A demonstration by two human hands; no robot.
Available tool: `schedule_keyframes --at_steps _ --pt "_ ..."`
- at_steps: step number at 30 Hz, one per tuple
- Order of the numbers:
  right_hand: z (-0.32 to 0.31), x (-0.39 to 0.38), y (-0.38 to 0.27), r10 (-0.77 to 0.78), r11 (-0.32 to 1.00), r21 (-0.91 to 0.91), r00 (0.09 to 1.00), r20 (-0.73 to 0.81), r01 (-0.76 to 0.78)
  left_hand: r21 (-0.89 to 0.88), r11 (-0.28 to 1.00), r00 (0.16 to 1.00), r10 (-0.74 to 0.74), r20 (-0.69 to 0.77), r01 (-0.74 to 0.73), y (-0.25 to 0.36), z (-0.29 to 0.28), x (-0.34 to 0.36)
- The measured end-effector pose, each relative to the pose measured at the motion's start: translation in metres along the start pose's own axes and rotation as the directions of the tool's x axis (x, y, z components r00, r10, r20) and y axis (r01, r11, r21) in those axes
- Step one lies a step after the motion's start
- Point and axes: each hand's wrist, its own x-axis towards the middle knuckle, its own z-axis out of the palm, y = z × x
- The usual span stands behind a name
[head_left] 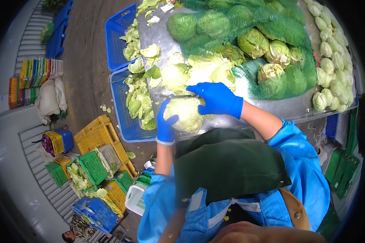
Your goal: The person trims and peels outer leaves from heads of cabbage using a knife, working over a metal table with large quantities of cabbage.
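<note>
A pale, trimmed cabbage (184,115) is held at the near edge of the metal table. My left hand (165,122), in a blue glove, grips its left side, with the thumb across the front. My right hand (217,99), also gloved in blue, closes around a knife (184,96) at the cabbage's top right. The blade lies across the top of the cabbage; the handle is hidden in my fingers. Just beyond are loose pale outer leaves (207,69). Farther off, a green mesh sack (231,24) holds several cabbages, and untrimmed cabbages (253,43) show at its opening.
Trimmed cabbages (334,60) line the table's right side. Two blue crates (118,101) of cut leaves stand against its left edge. On the floor at left are a yellow pallet (94,135), green crates (94,167) and a blue crate (95,210). Another person (79,229) is at lower left.
</note>
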Motion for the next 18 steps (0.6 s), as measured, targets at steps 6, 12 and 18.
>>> schedule_keyframes --at_steps 6,12,18 --pt "0.02 0.004 0.077 0.297 0.955 0.046 0.948 -0.113 -0.293 -0.247 0.968 0.986 0.009 0.164 0.032 -0.007 0.017 -0.01" --pt "0.008 -0.005 0.04 0.158 0.986 0.107 0.917 -0.367 -0.127 -0.55 0.824 0.97 -0.223 -0.096 0.135 -0.023 0.019 0.01" --pt "0.043 -0.009 -0.013 -0.042 0.992 -0.122 0.993 -0.114 0.028 -0.487 0.858 0.926 -0.303 -0.225 0.162 -0.04 0.022 0.019"
